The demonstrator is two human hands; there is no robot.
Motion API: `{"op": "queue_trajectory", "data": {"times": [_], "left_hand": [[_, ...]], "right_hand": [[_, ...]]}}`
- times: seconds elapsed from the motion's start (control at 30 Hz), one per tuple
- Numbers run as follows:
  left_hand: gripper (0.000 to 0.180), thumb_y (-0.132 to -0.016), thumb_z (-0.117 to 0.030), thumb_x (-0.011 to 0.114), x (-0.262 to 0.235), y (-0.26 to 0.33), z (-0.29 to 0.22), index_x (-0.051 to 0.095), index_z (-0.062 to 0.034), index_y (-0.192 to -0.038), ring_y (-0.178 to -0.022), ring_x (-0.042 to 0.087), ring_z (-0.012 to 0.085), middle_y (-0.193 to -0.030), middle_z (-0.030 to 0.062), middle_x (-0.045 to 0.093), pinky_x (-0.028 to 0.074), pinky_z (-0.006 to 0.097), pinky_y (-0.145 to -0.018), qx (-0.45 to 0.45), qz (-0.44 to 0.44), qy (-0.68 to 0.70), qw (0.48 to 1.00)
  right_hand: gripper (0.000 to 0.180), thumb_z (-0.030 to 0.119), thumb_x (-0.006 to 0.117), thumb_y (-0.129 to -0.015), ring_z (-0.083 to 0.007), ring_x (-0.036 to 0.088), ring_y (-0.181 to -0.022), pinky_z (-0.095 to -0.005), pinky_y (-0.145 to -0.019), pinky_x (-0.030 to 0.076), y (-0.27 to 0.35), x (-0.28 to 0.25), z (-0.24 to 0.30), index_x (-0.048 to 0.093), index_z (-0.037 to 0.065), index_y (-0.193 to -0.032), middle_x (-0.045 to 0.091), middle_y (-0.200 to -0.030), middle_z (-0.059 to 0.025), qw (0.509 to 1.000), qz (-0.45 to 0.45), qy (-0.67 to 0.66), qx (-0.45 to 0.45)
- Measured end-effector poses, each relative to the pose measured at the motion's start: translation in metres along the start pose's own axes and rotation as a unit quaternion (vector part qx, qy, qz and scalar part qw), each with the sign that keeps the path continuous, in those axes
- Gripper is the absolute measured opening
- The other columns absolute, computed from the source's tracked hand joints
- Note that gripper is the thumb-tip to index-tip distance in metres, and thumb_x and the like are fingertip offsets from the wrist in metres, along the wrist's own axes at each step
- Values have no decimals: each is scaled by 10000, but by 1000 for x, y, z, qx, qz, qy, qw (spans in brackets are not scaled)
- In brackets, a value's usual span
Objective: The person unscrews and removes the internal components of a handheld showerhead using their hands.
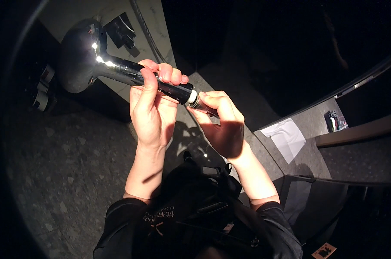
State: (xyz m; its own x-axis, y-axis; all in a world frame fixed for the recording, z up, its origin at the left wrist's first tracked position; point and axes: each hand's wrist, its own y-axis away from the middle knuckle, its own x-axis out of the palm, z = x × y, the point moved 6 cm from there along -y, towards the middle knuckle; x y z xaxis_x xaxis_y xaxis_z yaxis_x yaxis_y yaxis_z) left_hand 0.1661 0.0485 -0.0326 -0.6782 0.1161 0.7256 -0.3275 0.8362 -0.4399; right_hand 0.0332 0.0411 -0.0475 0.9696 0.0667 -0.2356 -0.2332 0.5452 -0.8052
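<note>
A glossy black hand shower (81,60) lies tilted across the upper left, its wide round head at the far end. My left hand (154,112) is closed around its handle, fingers over the top and thumb along the near side. At the handle's lower end a white ring shows, and a short dark ribbed cylinder (197,103) sits against it. My right hand (223,123) pinches this cylinder between thumb and fingers. Whether the cylinder is seated in the handle or only touching it I cannot tell.
Behind the shower head are a black square wall fitting (119,31) and a grey flexible hose (147,34). White-labelled containers (41,100) stand at the left. A white cloth or paper (287,137) lies on the grey ledge at right, near a small dark pack (335,121).
</note>
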Motion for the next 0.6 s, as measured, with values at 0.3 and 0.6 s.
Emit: {"op": "queue_trajectory", "data": {"times": [0.3,0.6], "left_hand": [[211,-968,-261,391,7,-1,-1,451,-61,-993,-770,440,153,-807,39,445,416,346,-801,-32,28,-5,999],[169,-955,-224,430,8,0,2,460,-63,-997,-760,466,161,-802,53,474,432,338,-787,-9,42,-18,999]], "right_hand": [[333,32,719,-686,-303,601,-742,-336,-646,501,-5,-3,1,574,-33,-979,604,-823,-158,1000,19,13,-5],[211,108,637,-800,-290,606,-738,-334,-631,494,-7,0,-5,559,-22,-947,606,-787,-152,992,105,1,70]]}}
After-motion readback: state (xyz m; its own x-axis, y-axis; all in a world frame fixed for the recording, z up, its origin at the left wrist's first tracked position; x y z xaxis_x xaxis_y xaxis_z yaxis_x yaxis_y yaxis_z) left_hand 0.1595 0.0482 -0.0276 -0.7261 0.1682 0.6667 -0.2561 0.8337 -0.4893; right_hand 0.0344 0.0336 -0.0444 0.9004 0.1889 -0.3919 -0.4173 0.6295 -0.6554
